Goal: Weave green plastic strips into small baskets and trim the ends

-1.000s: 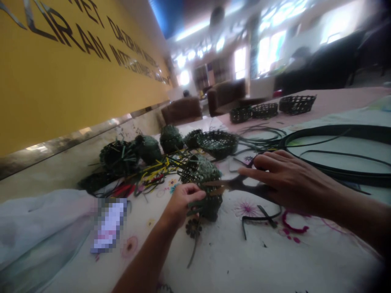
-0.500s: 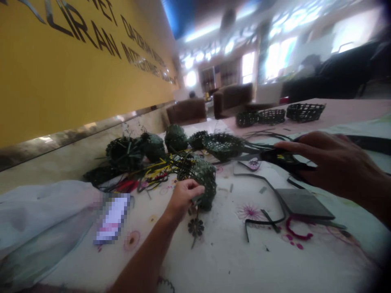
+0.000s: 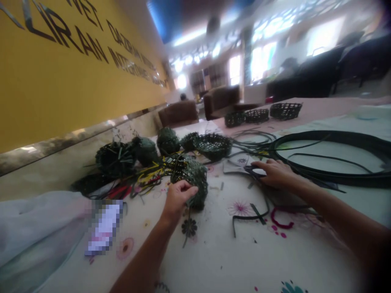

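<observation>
My left hand [image 3: 178, 199] is closed on the near side of a small dark green woven basket [image 3: 193, 176] that stands on the flowered tablecloth [image 3: 232, 252]. My right hand [image 3: 276, 173] lies low on the table to the right of the basket. Its fingers are curled together over a dark thin thing [image 3: 252, 169] at their tips, and I cannot make out what it is. A cut dark strip [image 3: 250, 213] lies on the cloth between the two hands.
Several more green woven baskets [image 3: 210, 145] stand behind, among loose yellow and red strips [image 3: 146, 179]. A big coil of black strapping [image 3: 330, 173] fills the right side. Three baskets [image 3: 259, 115] sit on the far table. White cloth [image 3: 33, 232] lies left, under a yellow wall.
My right hand, raised half a second ago with a black and yellow tool, has dropped to the table nearer the basket. The flat grey square is out of sight. My left hand stays on the basket.
</observation>
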Tool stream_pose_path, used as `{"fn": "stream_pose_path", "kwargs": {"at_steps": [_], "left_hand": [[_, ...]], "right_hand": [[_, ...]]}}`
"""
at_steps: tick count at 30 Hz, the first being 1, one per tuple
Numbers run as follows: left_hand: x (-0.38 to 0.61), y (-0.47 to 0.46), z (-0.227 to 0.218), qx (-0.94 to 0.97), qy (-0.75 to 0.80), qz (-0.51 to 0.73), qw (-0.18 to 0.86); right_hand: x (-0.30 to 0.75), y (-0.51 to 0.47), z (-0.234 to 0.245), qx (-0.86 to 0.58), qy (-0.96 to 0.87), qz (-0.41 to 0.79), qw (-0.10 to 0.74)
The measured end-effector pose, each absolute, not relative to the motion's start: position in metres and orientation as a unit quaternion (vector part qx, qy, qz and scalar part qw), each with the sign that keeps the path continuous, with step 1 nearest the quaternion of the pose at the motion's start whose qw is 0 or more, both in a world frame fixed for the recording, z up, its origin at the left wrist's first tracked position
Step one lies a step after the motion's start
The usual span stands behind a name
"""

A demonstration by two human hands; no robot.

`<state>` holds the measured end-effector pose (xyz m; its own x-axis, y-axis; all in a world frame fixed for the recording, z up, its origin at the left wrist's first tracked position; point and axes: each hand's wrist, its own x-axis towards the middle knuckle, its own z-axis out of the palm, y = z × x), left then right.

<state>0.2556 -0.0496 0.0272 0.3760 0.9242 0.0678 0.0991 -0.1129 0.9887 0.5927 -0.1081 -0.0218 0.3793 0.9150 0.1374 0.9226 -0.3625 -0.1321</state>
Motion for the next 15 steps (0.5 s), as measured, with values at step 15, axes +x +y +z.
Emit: {"fn": "stream_pose_path", "kwargs": {"at_steps": [15], "left_hand": [[0.250, -0.054, 0.042, 0.548, 0.387, 0.428, 0.606]], "right_hand": [[0.569, -0.117, -0.004, -0.788, -0.599, 0.019, 0.141]]}}
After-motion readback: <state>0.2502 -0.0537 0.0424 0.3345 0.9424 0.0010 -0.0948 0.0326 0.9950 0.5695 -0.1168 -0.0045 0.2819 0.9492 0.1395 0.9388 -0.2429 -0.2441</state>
